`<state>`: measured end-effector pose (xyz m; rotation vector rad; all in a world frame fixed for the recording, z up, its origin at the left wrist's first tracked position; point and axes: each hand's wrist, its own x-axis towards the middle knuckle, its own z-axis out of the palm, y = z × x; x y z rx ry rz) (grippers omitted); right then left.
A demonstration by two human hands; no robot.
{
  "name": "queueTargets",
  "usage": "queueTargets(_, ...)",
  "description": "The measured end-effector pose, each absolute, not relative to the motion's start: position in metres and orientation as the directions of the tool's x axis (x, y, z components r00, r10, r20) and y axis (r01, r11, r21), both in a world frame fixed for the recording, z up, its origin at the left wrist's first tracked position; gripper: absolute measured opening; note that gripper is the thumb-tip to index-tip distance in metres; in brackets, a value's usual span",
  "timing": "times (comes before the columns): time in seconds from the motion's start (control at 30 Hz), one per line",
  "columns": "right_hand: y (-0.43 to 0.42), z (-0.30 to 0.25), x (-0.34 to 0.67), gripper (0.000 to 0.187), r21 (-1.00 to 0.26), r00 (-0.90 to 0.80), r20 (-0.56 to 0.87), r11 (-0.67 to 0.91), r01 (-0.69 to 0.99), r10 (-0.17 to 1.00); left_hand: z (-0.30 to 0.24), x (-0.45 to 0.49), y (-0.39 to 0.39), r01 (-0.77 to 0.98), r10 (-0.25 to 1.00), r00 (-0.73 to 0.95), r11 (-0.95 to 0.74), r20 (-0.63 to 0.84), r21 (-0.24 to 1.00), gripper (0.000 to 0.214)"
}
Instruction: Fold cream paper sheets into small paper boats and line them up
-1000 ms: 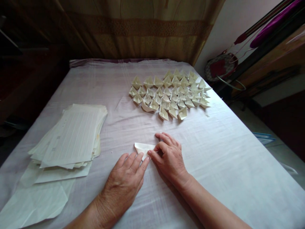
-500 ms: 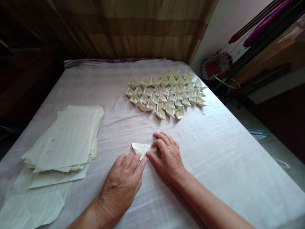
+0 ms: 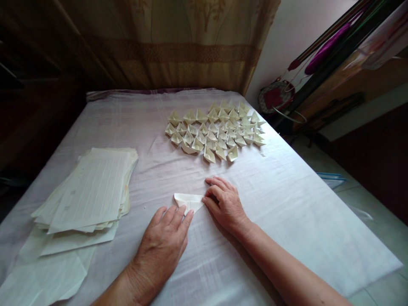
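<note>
A small white folded paper [image 3: 190, 200] lies on the cloth, its long edge away from me and its point toward me. My left hand [image 3: 164, 242] rests palm down, fingers stretched out, with fingertips pressing on the paper's near part. At the paper's right corner, my right hand [image 3: 226, 206] has its thumb and index finger closed on the tip; the other fingers are curled beside it. Beyond my hands stand several folded paper boats [image 3: 210, 138], grouped close together in rough rows.
A stack of printed sheets [image 3: 92, 187] sits on the left, with thin translucent sheets [image 3: 47, 272] under its near end. The pale cloth-covered surface [image 3: 287, 212] drops off at the right. A brown curtain [image 3: 159, 55] hangs behind; a patterned bag [image 3: 276, 97] is at the far right.
My right thumb and index finger have shifted from the paper's near middle out to its right corner. The left hand stays on the paper. The whole view has tilted slightly.
</note>
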<state>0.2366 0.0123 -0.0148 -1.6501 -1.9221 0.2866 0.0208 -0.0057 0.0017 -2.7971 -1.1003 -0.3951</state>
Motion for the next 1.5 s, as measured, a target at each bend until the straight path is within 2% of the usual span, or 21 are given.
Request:
queueTargets(0.17, -0.006, -0.005, 0.223, 0.015, -0.461, -0.106, 0.450, 0.333, 0.823, 0.887, 0.006, 0.021, -0.005, 0.665, 0.636, 0.718, -0.747, 0.281, -0.008, 0.035)
queueTargets(0.27, -0.020, 0.001, 0.211, 0.019, -0.422, -0.235, 0.376, 0.391, 0.818, 0.896, 0.011, 0.018, 0.002, 0.649, 0.640, 0.726, -0.758, 0.253, 0.055, 0.035)
queueTargets(0.43, -0.029, 0.000, 0.204, 0.019, -0.329, -0.276, 0.314, 0.377, 0.866, 0.908, 0.017, 0.005, 0.029, 0.616, 0.645, 0.739, -0.763, 0.192, 0.195, 0.035)
queueTargets(0.53, -0.028, -0.001, 0.207, 0.021, -0.339, -0.296, 0.326, 0.404, 0.850, 0.898, 0.019, 0.000, 0.046, 0.635, 0.677, 0.709, -0.735, 0.198, 0.238, 0.031)
queueTargets(0.63, -0.023, 0.000, 0.210, 0.021, -0.362, -0.323, 0.335, 0.438, 0.823, 0.885, 0.021, 0.000, 0.054, 0.584, 0.649, 0.736, -0.753, 0.194, 0.302, 0.009)
queueTargets(0.73, -0.018, 0.000, 0.213, 0.020, -0.393, -0.351, 0.335, 0.468, 0.791, 0.874, 0.021, 0.003, 0.050, 0.514, 0.603, 0.776, -0.775, 0.186, 0.369, 0.011)
queueTargets(0.83, -0.017, -0.002, 0.216, 0.020, -0.440, -0.360, 0.361, 0.498, 0.747, 0.860, 0.017, 0.007, 0.040, 0.545, 0.661, 0.726, -0.721, 0.188, 0.429, 0.010)
queueTargets(0.93, -0.023, -0.006, 0.216, 0.016, -0.485, -0.322, 0.391, 0.490, 0.724, 0.862, 0.011, 0.010, 0.032, 0.605, 0.732, 0.659, -0.654, 0.176, 0.455, 0.006)
queueTargets(1.07, -0.030, -0.007, 0.208, 0.006, -0.531, -0.210, 0.331, 0.365, 0.764, 0.920, 0.006, 0.012, 0.029, 0.629, 0.757, 0.637, -0.618, 0.143, 0.471, 0.005)
queueTargets(1.23, -0.029, -0.008, 0.195, 0.010, -0.560, -0.071, 0.310, 0.243, 0.792, 0.948, 0.012, 0.016, 0.034, 0.681, 0.785, 0.619, -0.552, 0.023, 0.481, 0.008)
queueTargets(1.37, -0.030, -0.010, 0.190, 0.009, -0.602, -0.012, 0.309, 0.205, 0.772, 0.951, 0.018, 0.021, 0.037, 0.736, 0.810, 0.582, -0.486, -0.075, 0.471, 0.015)
queueTargets(1.5, -0.031, -0.011, 0.188, 0.009, -0.627, 0.013, 0.302, 0.188, 0.756, 0.953, 0.019, 0.024, 0.038, 0.771, 0.828, 0.551, -0.458, -0.103, 0.443, 0.016)
